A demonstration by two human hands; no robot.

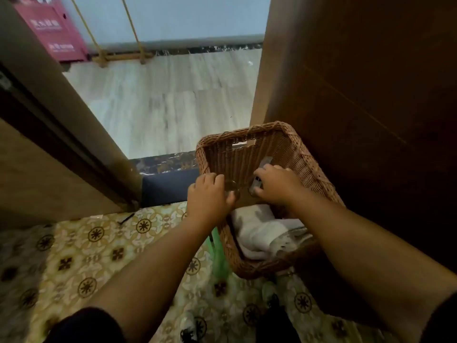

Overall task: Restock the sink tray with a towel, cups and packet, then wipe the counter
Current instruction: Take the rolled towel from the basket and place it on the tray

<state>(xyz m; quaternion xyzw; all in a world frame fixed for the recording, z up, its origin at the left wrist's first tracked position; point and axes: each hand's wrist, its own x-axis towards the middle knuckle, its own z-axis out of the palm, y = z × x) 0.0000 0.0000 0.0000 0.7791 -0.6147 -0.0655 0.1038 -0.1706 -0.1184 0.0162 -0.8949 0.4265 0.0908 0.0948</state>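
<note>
A brown wicker basket (284, 144) stands tilted at centre right, with a white towel (259, 231) bunched in its near end. My left hand (210, 196) reaches over the basket's left rim and is closed around a clear glass cup (231, 187), whose round rim shows by the fingers. My right hand (274, 184) is inside the basket, closed on a pale, glassy object (264, 162) that sticks out above the fingers. It is too blurred to tell whether this is a cup or a packet.
A dark wooden door (358, 95) rises right behind the basket. A door frame (61, 125) runs along the left. Something green (218, 253) sits under the basket's left side. Patterned floor tiles (99, 256) lie below, a dark threshold (168, 162) and pale plank floor (168, 100) beyond.
</note>
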